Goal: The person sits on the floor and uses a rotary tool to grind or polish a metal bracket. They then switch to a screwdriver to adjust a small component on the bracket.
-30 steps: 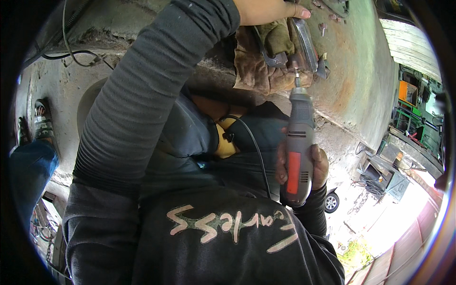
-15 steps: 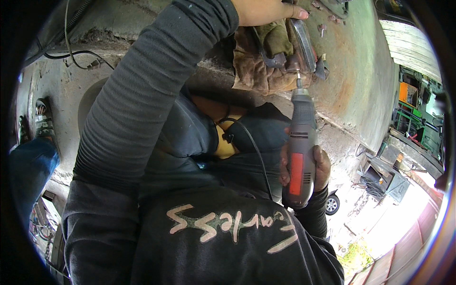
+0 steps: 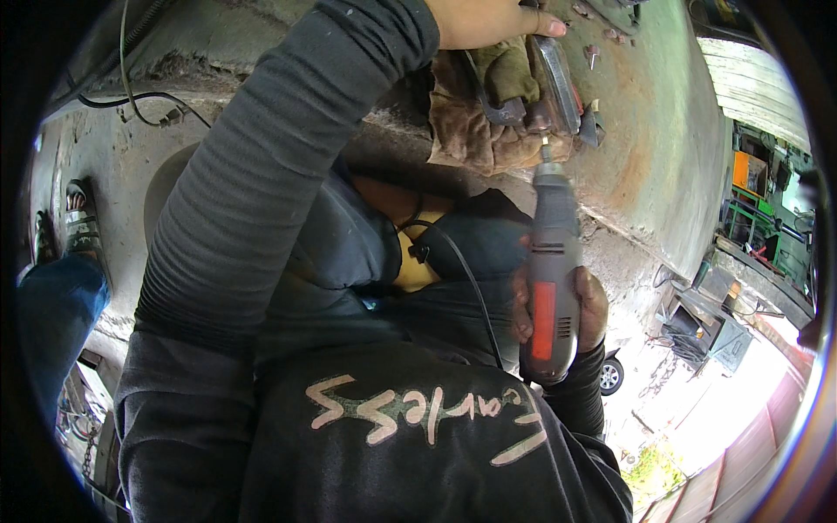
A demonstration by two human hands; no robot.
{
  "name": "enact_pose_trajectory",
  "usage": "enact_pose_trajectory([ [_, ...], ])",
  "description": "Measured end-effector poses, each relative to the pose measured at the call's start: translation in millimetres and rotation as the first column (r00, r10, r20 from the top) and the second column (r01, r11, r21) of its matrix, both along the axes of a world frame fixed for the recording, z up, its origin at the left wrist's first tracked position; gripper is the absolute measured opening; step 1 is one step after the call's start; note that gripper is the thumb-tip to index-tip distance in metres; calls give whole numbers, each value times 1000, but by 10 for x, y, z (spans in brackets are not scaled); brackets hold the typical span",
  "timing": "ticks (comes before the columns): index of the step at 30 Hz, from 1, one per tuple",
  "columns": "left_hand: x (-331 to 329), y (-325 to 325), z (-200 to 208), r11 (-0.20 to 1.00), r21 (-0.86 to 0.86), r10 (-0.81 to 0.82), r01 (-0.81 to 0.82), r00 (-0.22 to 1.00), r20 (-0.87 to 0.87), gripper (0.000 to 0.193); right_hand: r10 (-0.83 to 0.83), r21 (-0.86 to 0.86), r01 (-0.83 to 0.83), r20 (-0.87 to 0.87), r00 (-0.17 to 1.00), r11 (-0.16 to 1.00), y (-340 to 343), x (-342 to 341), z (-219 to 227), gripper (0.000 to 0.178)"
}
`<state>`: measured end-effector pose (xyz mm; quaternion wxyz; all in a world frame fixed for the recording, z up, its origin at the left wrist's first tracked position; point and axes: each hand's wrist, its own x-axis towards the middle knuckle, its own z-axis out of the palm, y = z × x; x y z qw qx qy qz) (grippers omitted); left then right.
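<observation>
My right hand (image 3: pixel 591 309) is wrapped round a grey die grinder (image 3: pixel 552 253) with a red side panel. Its body points away from me, and the thin bit at its tip reaches the near end of a worn metal workpiece (image 3: pixel 540 115); contact is hard to make out. At the top edge, my left hand (image 3: pixel 488 21) presses on the far end of a grey metal bar (image 3: pixel 558 83), its fingers partly out of view. Beneath these lies a brown rag (image 3: pixel 458 131), with a dark bent metal piece (image 3: pixel 504 112) and an olive cloth (image 3: pixel 507 71) on top.
A concrete ledge (image 3: pixel 645 157) bears the work, with small metal bits (image 3: pixel 593 54) on it. The grinder's black cable (image 3: pixel 471 270) crosses my lap. Another person's leg in jeans (image 3: pixel 65 305) is at the left. Black cables (image 3: pixel 113 103) lie upper left; a wheel (image 3: pixel 612 376) shows at right.
The grinder's front end has shifted slightly left and towards me, its nose now blurred. My left hand stays in place on the bar.
</observation>
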<state>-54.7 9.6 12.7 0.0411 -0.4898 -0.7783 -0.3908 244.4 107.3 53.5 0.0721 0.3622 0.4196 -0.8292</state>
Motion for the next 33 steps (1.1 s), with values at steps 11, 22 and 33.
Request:
enact_pose_trajectory([
  [11, 16, -40, 44, 1000, -18, -19, 19, 1000, -4, 35, -60, -96, 54, -63, 996, 994, 33, -1, -3, 78],
  [22, 30, -18, 33, 1000, -19, 2, -2, 1000, 0, 36, -34, -26, 34, -19, 999, 999, 6, 34, -14, 77],
  [33, -5, 16, 20, 1000, -9, -12, 12, 1000, -5, 36, 96, 14, -97, 48, 994, 995, 2, 5, -12, 79],
])
